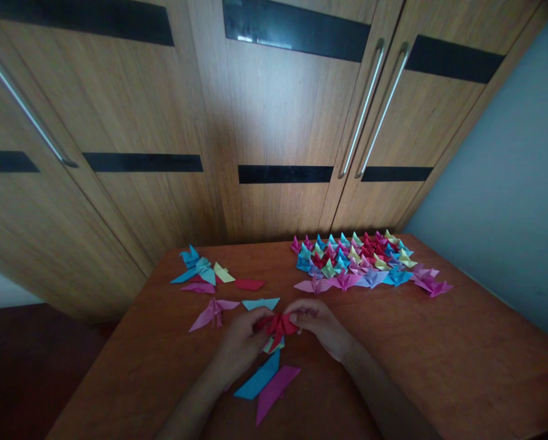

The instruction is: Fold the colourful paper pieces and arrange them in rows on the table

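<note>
- I see the left hand and right hand pinching the red folded paper from either side, over the table.
- I'd ease both sides evenly, so no fold tears.
- Finer creases seem too dim to judge.

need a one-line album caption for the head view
Left hand and right hand hold folded red paper; colourful paper birds stand clustered beyond.

On the wooden table, rows of origami cranes are set at back right; folded papers are scattered at left and near centre.
</note>
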### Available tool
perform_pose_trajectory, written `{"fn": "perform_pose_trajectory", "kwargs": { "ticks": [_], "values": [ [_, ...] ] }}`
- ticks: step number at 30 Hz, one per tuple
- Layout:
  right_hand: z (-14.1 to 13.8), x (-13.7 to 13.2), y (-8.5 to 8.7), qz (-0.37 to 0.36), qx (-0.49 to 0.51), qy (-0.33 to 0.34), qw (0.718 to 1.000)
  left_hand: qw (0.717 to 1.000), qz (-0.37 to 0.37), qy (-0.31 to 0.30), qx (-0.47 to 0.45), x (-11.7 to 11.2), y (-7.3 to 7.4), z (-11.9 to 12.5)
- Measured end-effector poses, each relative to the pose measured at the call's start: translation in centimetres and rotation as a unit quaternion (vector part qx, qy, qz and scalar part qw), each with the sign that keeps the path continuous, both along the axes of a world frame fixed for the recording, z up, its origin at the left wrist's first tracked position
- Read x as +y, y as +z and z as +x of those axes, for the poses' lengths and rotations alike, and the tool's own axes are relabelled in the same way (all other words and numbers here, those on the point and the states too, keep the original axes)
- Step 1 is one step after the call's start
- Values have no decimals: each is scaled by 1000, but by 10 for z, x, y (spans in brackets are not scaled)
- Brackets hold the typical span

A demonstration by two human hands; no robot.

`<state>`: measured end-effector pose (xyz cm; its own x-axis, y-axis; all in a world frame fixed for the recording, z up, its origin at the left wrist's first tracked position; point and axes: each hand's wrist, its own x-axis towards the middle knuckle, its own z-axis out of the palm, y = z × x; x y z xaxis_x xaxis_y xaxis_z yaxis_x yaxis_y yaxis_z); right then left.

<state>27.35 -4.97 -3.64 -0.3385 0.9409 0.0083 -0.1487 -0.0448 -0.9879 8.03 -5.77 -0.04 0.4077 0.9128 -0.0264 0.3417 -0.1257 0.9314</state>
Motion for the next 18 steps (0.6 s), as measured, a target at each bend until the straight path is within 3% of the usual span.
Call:
{"fn": "perform_pose_trajectory", "kwargs": {
  "ticks": [5, 18],
  "values": [
    [-2, 0, 2, 6, -24, -3, 1000, 1000, -1, 1, 9, -1, -3, 1],
    [-4, -4, -3, -39, 77, 20, 996, 994, -83, -22, -68, -4, -8, 6]
  ]
}}
